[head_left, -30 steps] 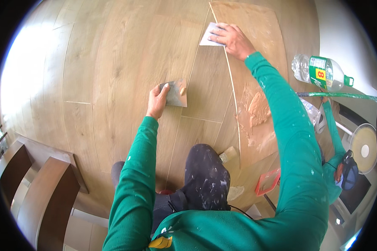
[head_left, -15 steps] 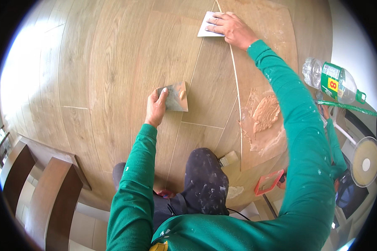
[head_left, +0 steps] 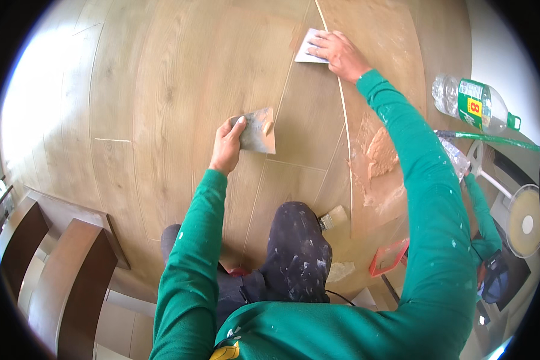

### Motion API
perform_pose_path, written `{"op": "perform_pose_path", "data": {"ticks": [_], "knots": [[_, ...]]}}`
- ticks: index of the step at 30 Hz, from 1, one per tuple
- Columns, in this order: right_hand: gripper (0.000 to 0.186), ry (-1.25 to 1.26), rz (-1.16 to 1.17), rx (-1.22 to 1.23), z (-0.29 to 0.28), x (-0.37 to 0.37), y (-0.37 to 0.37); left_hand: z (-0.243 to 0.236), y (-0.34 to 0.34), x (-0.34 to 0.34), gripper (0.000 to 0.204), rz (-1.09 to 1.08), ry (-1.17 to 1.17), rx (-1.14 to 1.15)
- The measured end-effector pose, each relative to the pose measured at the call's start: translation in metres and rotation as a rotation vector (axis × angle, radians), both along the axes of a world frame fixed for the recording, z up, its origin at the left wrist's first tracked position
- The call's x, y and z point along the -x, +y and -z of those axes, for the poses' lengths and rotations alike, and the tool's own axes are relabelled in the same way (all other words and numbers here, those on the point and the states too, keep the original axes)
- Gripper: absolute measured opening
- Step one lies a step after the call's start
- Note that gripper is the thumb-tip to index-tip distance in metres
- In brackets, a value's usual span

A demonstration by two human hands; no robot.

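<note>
Matt wood-grain plank floor (head_left: pixel 162 120) with pale filled seams, smeared metal scraper blade (head_left: pixel 257 131) caked with tan filler, white cloth-like pad (head_left: pixel 309 48), rough wet tan filler paste (head_left: pixel 379 157) on the boards, clear glossy plastic bottle (head_left: pixel 471 103), green knit sleeves flecked with white

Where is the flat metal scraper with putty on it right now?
In the head view, the flat metal scraper is left of centre on the wooden plank floor, gripped by the person's left hand, just ahead of their paint-spattered dark knee.
</note>
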State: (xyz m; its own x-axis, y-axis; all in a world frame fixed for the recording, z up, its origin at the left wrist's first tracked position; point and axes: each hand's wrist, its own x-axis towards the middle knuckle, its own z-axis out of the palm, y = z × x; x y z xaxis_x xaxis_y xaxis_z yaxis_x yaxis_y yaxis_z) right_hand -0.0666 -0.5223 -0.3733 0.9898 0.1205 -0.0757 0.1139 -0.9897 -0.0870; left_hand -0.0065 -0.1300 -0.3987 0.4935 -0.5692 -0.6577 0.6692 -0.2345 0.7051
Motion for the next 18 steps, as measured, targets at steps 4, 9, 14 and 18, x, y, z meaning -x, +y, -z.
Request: {"op": "perform_pose_path", "data": {"ticks": [4,9,14,18], "knots": [[0.053,-0.073,-0.013,-0.049,0.008,0.003,0.021,-0.057,0.06,0.021,0.033,0.096,0.009,-0.068],[0.054,-0.017,0.011,-0.059,0.008,0.025,0.035,-0.109,0.206,0.033,0.027,0.08,0.028,-0.206],[0.052,-0.041,-0.014,-0.111,0.014,0.048,0.051,-0.135,0.302,0.027,0.023,-0.003,0.02,-0.307],[0.056,0.031,-0.005,-0.034,-0.003,0.041,0.062,-0.146,0.326,0.038,0.025,-0.192,0.089,-0.308]]}}
